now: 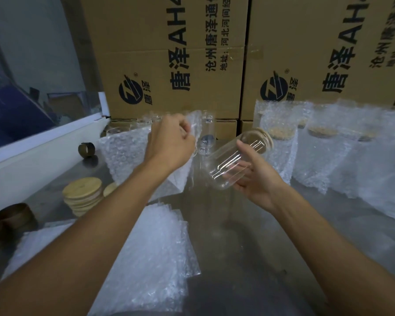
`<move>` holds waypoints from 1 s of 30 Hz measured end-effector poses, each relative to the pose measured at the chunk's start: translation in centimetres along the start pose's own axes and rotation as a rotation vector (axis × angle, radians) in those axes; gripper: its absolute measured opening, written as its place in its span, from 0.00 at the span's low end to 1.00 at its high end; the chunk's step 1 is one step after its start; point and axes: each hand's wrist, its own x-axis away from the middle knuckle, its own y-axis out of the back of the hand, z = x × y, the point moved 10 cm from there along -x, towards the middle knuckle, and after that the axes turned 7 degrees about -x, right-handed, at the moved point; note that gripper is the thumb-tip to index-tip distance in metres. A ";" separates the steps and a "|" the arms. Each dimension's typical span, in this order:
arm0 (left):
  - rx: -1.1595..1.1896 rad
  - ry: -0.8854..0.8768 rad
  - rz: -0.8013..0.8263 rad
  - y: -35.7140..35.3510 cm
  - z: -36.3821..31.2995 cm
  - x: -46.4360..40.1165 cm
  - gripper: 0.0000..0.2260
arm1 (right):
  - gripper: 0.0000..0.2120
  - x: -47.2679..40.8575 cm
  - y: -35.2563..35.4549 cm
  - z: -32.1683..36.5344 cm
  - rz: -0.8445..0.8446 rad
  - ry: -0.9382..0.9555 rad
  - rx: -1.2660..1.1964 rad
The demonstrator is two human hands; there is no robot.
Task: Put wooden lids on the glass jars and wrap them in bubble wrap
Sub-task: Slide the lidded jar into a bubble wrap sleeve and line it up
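While our right hand [255, 176] cradles the lidded glass jar [235, 161] on its side, our left hand [171, 142] just beside it pinches a bubble wrap bag [132, 153] upright, probably so the jar can slide in.

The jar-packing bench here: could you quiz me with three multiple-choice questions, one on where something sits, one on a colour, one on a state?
1. Where is the stack of wooden lids?
A. To the left of the left arm
B. On the cardboard boxes
C. Inside a jar

2. What colour are the cardboard boxes behind the bench?
A. White
B. Brown
C. Green

3. How is the glass jar in the right hand held?
A. Upright, without a lid
B. Tilted on its side, with its lid on
C. Already wrapped

Answers: 1 A, the stack rests on the bench left of that arm. 2 B, plain brown card with black print. 3 B, the jar lies slanted and a wooden lid caps its far end, while the left hand pinches a bubble wrap bag.
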 end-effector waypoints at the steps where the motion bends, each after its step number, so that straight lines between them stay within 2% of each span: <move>1: 0.050 0.055 0.028 -1.0 1.1 0.1 0.11 | 0.30 0.0 -0.2 -0.3 0.022 -0.027 -0.042; 5: 0.290 0.314 0.144 -5.1 5.2 1.0 0.11 | 0.30 0.0 -1.3 -1.4 0.086 -0.101 -0.079; 11: 0.475 0.484 0.152 -8.6 7.7 2.7 0.08 | 0.23 0.3 -1.7 -2.7 0.106 -0.148 -0.085; 15: 0.654 0.554 0.227 -9.8 7.6 3.3 0.09 | 0.38 0.8 -1.4 -3.5 0.055 -0.250 -0.224; 19: 0.862 0.644 0.344 -10.8 7.2 4.0 0.12 | 0.38 1.2 -2.6 -3.4 0.135 -0.254 -0.353; 21: 0.908 0.660 0.384 -11.0 7.4 4.3 0.14 | 0.43 1.0 -2.6 -3.5 0.143 -0.254 -0.379; 24: 0.863 0.658 0.404 -11.3 8.0 5.0 0.14 | 0.47 0.9 -2.9 -3.9 0.178 -0.287 -0.388; 26: 0.773 0.642 0.350 -11.3 8.5 5.2 0.12 | 0.50 0.9 -3.2 -4.3 0.195 -0.295 -0.386; 30: 0.598 0.604 0.233 -11.1 9.2 5.1 0.12 | 0.46 0.7 -3.4 -4.3 0.207 -0.283 -0.404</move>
